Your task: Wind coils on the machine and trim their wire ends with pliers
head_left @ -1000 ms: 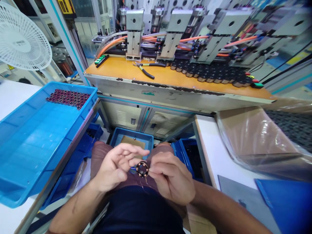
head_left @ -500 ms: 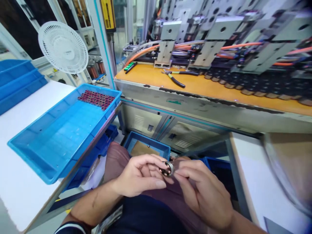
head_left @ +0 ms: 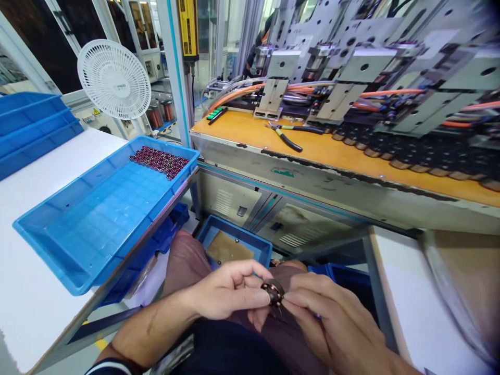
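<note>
Over my lap, my left hand (head_left: pixel 238 294) is closed around a small ring-shaped motor stator (head_left: pixel 274 291), its thumb pressed on the near side. The stator has a dark outer ring and copper windings inside, and its open face is tilted up toward me. My right hand (head_left: pixel 332 307) is pinched at the stator's right edge, thumb and forefinger together. Whatever lies between those fingertips is too small to make out. A thin strand, like wire, hangs just below the stator.
On the left table, a blue tray (head_left: pixel 105 219) holds many small dark-red and copper parts (head_left: pixel 159 161) at its far end. Cutting pliers (head_left: pixel 289 139) lie on the orange bench (head_left: pixel 234 127) under the machine. Another blue bin (head_left: pixel 265 253) stands below, beyond my knees. A white fan (head_left: pixel 114 79) is behind.
The stator has been turned in my left hand, its open face now more toward me, and my left thumb has moved onto it. Both hands sit slightly lower in view.
</note>
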`<action>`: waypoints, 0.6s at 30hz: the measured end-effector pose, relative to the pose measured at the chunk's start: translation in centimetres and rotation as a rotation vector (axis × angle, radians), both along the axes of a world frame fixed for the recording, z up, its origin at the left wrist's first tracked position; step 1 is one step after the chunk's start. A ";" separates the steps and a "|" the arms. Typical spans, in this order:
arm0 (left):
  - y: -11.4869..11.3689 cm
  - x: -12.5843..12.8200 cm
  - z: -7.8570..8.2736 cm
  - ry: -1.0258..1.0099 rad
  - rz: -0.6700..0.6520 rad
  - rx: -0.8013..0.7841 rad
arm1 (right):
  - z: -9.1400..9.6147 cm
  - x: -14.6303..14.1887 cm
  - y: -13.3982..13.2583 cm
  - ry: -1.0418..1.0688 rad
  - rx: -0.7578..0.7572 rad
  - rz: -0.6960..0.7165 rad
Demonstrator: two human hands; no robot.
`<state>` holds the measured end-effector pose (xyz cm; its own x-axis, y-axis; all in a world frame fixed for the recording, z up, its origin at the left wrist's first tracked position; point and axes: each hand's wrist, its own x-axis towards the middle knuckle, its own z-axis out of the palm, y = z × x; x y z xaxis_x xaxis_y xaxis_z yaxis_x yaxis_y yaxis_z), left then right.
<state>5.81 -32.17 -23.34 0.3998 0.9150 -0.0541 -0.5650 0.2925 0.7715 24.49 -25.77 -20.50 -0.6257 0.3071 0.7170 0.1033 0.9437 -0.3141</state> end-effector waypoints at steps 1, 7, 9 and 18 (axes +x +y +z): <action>0.0 0.0 0.1 -0.002 0.026 0.016 | 0.0 0.0 0.1 -0.007 -0.002 -0.010; -0.1 0.3 0.7 -0.054 0.223 0.120 | 0.0 -0.3 0.2 -0.038 -0.082 -0.122; -0.1 0.3 1.0 -0.106 0.273 0.164 | 0.1 -0.3 0.2 -0.042 -0.101 -0.148; 0.6 1.2 -0.6 -0.175 0.059 -0.077 | 1.7 -0.5 0.6 -0.033 -0.030 -0.023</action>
<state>6.97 -31.62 -23.98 0.3550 0.9330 -0.0595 -0.7063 0.3093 0.6368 23.98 -25.21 -18.81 -0.6416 0.3427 0.6863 0.1356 0.9312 -0.3383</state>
